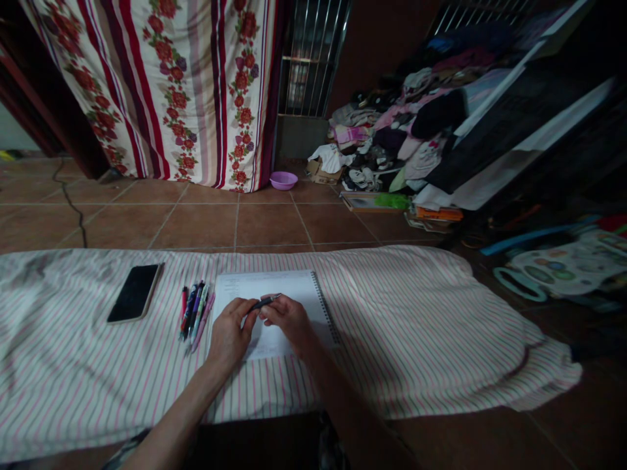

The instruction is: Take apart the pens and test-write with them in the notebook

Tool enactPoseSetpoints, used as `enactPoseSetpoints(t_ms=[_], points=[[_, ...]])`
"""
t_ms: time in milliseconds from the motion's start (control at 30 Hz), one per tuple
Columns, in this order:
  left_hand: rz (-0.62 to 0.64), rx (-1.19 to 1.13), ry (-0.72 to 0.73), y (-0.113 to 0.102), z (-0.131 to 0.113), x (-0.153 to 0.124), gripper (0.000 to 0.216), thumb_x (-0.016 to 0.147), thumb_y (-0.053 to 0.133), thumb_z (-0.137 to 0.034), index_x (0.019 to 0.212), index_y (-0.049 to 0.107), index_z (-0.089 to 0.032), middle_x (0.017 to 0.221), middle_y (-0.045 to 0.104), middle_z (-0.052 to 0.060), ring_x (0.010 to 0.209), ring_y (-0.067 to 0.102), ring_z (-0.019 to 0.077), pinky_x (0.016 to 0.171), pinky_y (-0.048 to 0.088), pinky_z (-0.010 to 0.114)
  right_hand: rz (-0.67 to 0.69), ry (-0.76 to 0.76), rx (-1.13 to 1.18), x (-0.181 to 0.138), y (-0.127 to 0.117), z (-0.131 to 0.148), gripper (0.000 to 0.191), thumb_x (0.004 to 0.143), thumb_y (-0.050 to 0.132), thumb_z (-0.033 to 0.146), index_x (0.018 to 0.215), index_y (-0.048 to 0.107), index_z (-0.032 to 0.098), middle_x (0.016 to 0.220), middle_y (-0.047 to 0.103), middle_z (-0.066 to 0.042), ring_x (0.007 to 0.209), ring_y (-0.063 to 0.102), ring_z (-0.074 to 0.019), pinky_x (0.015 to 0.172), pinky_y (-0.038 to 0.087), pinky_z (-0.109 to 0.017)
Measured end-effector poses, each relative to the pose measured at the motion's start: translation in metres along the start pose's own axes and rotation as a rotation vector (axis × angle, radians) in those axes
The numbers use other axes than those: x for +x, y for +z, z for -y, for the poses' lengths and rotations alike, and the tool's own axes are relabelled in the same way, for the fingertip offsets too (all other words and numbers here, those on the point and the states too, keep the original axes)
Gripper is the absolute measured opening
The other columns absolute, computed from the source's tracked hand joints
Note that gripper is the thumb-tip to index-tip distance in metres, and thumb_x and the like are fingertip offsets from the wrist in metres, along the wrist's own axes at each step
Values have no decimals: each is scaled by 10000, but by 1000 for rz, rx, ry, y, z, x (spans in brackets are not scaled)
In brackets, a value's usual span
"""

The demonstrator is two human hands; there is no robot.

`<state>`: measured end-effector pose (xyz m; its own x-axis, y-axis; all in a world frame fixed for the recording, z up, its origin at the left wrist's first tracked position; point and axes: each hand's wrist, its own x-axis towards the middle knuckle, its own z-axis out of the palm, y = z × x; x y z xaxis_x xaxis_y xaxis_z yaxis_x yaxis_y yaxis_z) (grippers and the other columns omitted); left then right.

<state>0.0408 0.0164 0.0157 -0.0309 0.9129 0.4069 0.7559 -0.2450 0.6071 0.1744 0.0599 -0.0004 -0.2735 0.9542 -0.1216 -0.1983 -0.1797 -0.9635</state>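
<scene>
Black pen (263,303), held crosswise over the notebook and shared between your two hands. Your left hand (231,326) has its thumb and forefinger together, clamped on the dark end of the barrel; your right hand (291,320) is likewise closed on the pen, its fingers bunched near the pale, metallic-looking end. Whether the pen is capped or its point is out is too small to tell.

The step in hand appears to be two-handed handling of the pen rather than writing, since neither hand has it in a writing hold. Any next move with it would call for one hand to bear the pen while the other loosens its grip.

Directly beneath lies the spiral notebook (272,344), open to a pale page, with its coil along your right side; faint lines near the top edge cannot be read. Just beside it, to your left, a cluster of pens (196,314) lies roughly side by side, and farther left rests a smartphone (134,294), its screen dark. All lie on a striped cloth (401,326), whose support is hidden. Beyond are the tiled floor (206,222), a purple basin (283,181) and a floral curtain (196,85).
</scene>
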Motion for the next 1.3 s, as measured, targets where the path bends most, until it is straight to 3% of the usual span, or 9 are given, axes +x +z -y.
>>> enactPoseSetpoints(t_ms=[267, 367, 433, 500, 600, 700, 800, 1000, 1300], points=[[-20, 38, 54, 3, 2, 0, 229, 833, 498, -236, 1024, 614, -188, 909, 643, 61, 855, 582, 191, 760, 482, 327, -63, 2, 38, 0, 3, 1, 312, 579, 721, 370, 794, 650, 155, 613, 646, -4, 566, 603, -124, 552, 499, -247], [-177, 42, 72, -3, -4, 0, 250, 809, 536, -254, 1038, 603, -180, 1001, 607, 90, 952, 537, 220, 831, 446, 377, -107, 1, 46, 1, 1, 5, 318, 573, 726, 370, 794, 651, 153, 613, 644, 0, 564, 600, -122, 563, 497, -251], [-312, -9, 19, -7, -12, -2, 182, 801, 540, -279, 927, 624, -177, 924, 595, 81, 910, 531, 217, 805, 440, 375, -141, 2, 43, 2, -1, 10, 318, 566, 730, 366, 784, 650, 150, 606, 638, 4, 566, 600, -123, 569, 496, -253], [-353, -174, -93, -7, -23, -7, 164, 815, 511, -303, 764, 609, -181, 781, 581, 44, 756, 532, 175, 685, 447, 307, -180, -2, 41, 3, -3, 15, 317, 559, 733, 362, 773, 646, 145, 606, 635, 4, 572, 599, -122, 569, 493, -250], [-195, -616, -397, 1, -39, -14, 227, 808, 530, -343, 673, 584, -170, 617, 536, -2, 600, 510, 120, 544, 414, 219, -224, -15, 42, 3, -5, 21, 316, 567, 728, 364, 773, 638, 142, 622, 633, 0, 592, 603, -125, 577, 496, -251], [-53, -1220, -833, 12, -50, -14, 175, 802, 569, -310, 800, 601, -138, 584, 537, -15, 473, 472, 69, 445, 382, 168, -223, -23, 32, 3, -4, 21, 300, 590, 715, 368, 773, 636, 144, 625, 631, 0, 598, 603, -124, 585, 498, -249], [-113, -1586, -1122, 15, -53, -5, 112, 853, 495, -179, 868, 584, -113, 613, 571, 9, 478, 520, 61, 464, 442, 154, -198, -32, 13, 4, -1, 16, 294, 602, 706, 367, 790, 643, 150, 621, 635, -4, 591, 604, -127, 569, 496, -245], [-287, -1814, -1162, 12, -46, 11, 149, 884, 445, -150, 822, 573, -104, 587, 594, 16, 445, 554, 56, 402, 446, 124, -144, -43, -40, 6, 3, 9, 294, 597, 701, 372, 795, 653, 160, 596, 633, 3, 561, 600, -132, 521, 486, -238], [-399, -1870, -1153, 16, -38, 17, 175, 871, 433, -64, 761, 568, -85, 631, 637, 35, 517, 611, 57, 516, 519, 104, -99, -96, -57, 3, 6, 12, 292, 616, 690, 326, 857, 637, 171, 701, 670, -4, 616, 613, -129, 558, 497, -233]])
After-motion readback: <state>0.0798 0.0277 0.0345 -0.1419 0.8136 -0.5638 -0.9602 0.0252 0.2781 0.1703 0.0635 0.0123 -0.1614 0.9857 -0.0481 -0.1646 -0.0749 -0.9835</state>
